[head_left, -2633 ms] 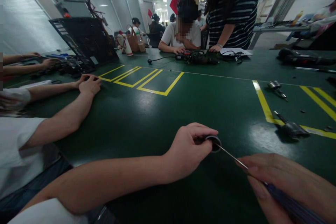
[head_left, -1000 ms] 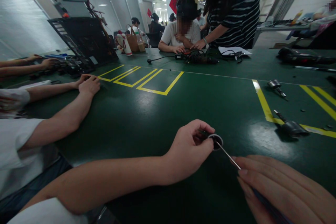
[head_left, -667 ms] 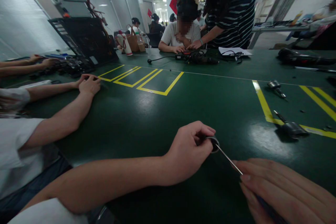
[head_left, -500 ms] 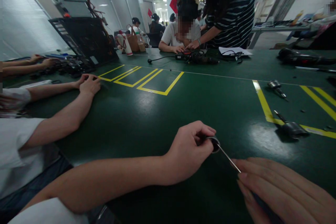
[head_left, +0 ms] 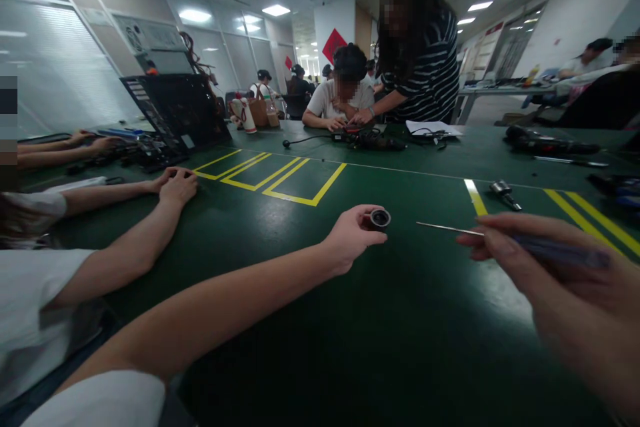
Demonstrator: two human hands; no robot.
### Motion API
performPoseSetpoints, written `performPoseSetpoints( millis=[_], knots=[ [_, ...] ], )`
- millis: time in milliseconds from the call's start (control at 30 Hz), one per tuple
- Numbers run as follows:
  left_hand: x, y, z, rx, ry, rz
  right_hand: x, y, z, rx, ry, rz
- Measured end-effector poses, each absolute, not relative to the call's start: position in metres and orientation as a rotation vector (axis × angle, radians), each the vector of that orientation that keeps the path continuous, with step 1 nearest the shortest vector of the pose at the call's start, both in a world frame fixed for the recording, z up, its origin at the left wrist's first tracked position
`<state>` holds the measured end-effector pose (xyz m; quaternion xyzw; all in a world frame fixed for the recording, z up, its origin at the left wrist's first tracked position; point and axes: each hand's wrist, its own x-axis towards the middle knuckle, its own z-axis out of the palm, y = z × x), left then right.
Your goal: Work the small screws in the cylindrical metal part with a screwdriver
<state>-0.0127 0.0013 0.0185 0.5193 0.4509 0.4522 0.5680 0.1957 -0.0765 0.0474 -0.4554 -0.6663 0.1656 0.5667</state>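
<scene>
Just above the green table [head_left: 280,247], my left hand [head_left: 353,233] is closed around a small round metal part [head_left: 381,218]. Its dark hollow end faces toward me. My right hand [head_left: 545,273] grips a thin screwdriver [head_left: 555,248] by its dark translucent handle. The narrow shaft points left, and its tip is a short way to the right of the metal part, apart from it. Beyond my right hand, a silver metal piece with a thin shaft [head_left: 503,191] lies on the table.
Yellow tape lines [head_left: 290,199] mark the table. A dark power tool [head_left: 545,141] lies at the far right, and another dark tool with a cord [head_left: 373,139] lies across the table. At left, a co-worker's hands [head_left: 177,183] rest near a black open case [head_left: 185,110].
The screwdriver has come out of the metal part and moved up and right with my right hand. My left hand has turned the part's hollow end toward me. The view has tilted up.
</scene>
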Motion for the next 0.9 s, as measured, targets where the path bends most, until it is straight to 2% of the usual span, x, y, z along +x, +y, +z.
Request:
performPoseSetpoints(
  millis=[133, 233, 433, 567, 800, 900],
  knots=[
    [0.001, 0.039, -0.001, 1.592, 1.069, 1.129, 0.189, -0.040, 0.061, -1.034, -1.214, 0.818],
    [0.014, 0.060, -0.011, 1.720, 1.073, 1.137, 0.186, -0.018, 0.052, -0.960, -0.993, 1.034],
    [0.027, 0.077, -0.017, 1.778, 0.925, 1.066, 0.186, 0.000, 0.016, -0.919, -0.872, 1.163],
    [0.026, 0.076, -0.017, 1.850, 0.849, 0.988, 0.186, -0.008, 0.011, -0.949, -1.022, 1.095],
    [0.026, 0.069, -0.013, 2.045, 0.877, 0.972, 0.182, -0.026, 0.014, -1.173, -1.644, 0.533],
    [0.024, 0.067, -0.011, 2.173, 0.940, 0.977, 0.179, -0.030, 0.014, -1.145, -1.719, 0.488]
  ],
)
